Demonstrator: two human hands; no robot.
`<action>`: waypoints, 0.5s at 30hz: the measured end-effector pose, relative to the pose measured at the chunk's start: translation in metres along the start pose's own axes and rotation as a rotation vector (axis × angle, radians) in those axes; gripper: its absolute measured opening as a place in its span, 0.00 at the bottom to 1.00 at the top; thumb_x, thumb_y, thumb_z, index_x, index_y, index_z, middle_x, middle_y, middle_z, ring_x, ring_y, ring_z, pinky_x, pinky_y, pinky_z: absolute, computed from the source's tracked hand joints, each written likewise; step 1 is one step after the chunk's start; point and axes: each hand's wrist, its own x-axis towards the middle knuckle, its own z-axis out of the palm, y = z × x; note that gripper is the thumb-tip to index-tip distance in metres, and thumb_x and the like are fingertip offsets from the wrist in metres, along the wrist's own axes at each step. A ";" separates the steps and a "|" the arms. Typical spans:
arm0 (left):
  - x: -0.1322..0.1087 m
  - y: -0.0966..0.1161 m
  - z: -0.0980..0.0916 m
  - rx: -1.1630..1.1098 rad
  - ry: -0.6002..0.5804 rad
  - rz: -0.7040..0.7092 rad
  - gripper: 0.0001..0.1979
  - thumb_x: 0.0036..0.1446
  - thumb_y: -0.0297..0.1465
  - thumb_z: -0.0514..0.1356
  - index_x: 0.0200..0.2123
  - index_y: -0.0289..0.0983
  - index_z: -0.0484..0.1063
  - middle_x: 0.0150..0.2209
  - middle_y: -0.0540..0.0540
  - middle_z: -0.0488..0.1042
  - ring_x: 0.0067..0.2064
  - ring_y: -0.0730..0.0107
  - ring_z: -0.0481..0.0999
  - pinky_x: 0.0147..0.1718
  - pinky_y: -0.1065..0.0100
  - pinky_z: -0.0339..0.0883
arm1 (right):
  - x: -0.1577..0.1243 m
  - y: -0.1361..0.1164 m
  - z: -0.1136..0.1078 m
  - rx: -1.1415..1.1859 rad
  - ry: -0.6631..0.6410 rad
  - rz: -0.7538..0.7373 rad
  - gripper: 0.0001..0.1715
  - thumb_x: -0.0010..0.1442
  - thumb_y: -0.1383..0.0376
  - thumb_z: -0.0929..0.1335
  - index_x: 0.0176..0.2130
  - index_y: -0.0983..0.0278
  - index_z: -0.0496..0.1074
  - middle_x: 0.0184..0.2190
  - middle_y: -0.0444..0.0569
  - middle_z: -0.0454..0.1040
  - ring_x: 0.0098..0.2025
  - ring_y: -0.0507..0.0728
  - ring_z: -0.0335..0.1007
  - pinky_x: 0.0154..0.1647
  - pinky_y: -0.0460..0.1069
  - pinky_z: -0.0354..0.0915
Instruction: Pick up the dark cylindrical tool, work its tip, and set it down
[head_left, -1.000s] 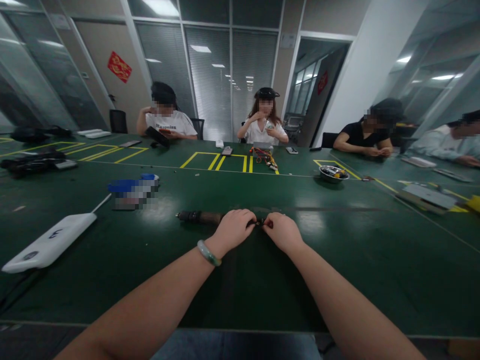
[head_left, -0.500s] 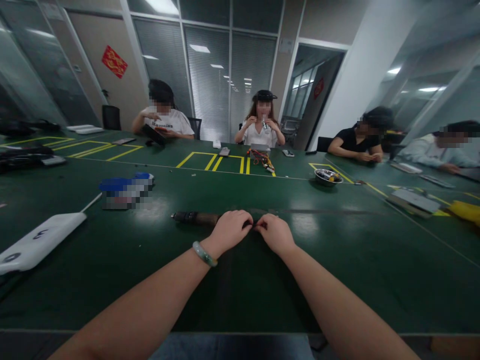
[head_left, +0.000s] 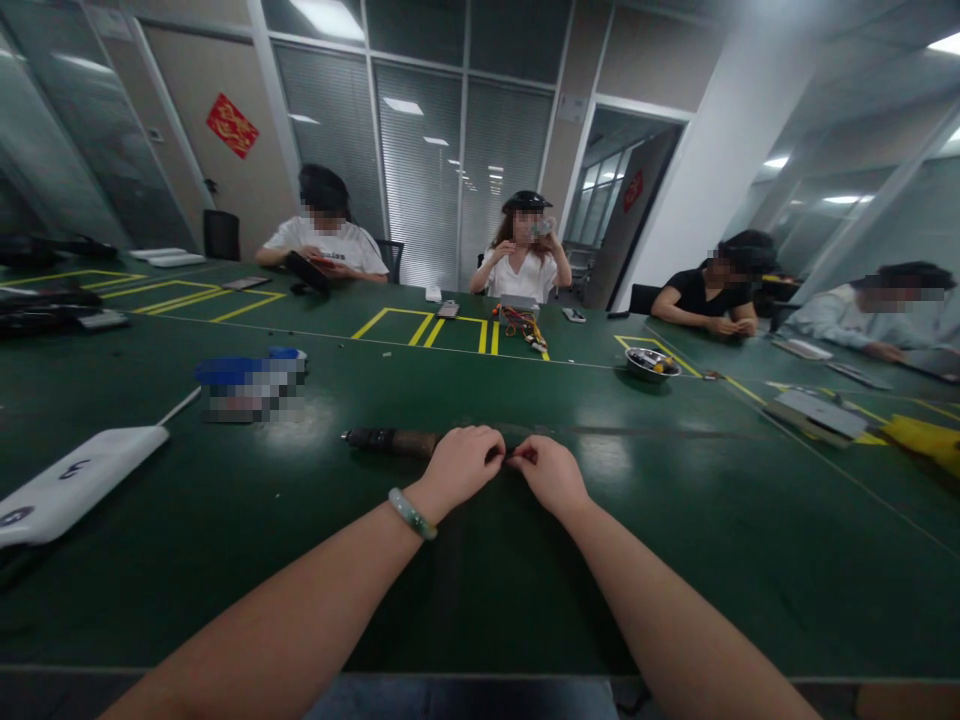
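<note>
The hands have shifted only slightly: the left hand (head_left: 463, 470) and right hand (head_left: 551, 475), fingers closed, pinch a small dark part (head_left: 512, 456) beside a dark cylindrical tool (head_left: 390, 441), with open bench (head_left: 480, 600) before them.

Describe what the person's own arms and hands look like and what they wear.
Both forearms are bare, with no sleeves, gloves or cables on them or on the left hand and right hand. The only thing worn is a smooth, pale green bangle on the left wrist, possibly jade. The right wrist has none.
</note>
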 end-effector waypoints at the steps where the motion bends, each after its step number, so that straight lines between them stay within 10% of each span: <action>1: 0.000 0.000 0.000 0.000 0.000 -0.004 0.07 0.62 0.32 0.55 0.36 0.40 0.73 0.38 0.48 0.75 0.40 0.65 0.73 0.44 0.62 0.63 | 0.000 0.000 0.000 0.009 0.001 0.011 0.04 0.57 0.62 0.70 0.33 0.60 0.74 0.33 0.43 0.74 0.35 0.53 0.68 0.35 0.46 0.60; 15: 0.002 -0.003 0.004 0.017 0.010 0.014 0.05 0.60 0.31 0.56 0.35 0.41 0.73 0.37 0.48 0.74 0.41 0.64 0.72 0.43 0.62 0.63 | 0.004 0.005 0.005 0.022 -0.018 0.046 0.06 0.55 0.63 0.71 0.36 0.60 0.74 0.32 0.41 0.74 0.34 0.52 0.68 0.35 0.45 0.60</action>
